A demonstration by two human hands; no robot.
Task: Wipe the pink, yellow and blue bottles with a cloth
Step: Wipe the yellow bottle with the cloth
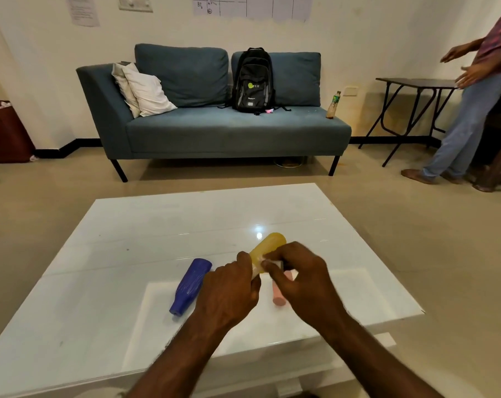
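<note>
Hands (260, 282) between blue bottle (189, 286), pink bottle (279, 294)

Both bare forearms enter from the lower edge and converge above the white table (157, 225), which serves as the reference surface. The left hand (227, 291) is raised off the table, back of the hand toward the camera, fingers curled closed around the lower end of the yellow bottle (268, 247), thumb lying along its near side. The right hand (299, 278) meets it from the right, also clear of the table, wrist bent inward, fingertips (268, 265) pinched on a small white cloth (276, 263) pressed against the bottle. The two hands touch or nearly touch at the knuckles. Both wrists are bare.
</note>
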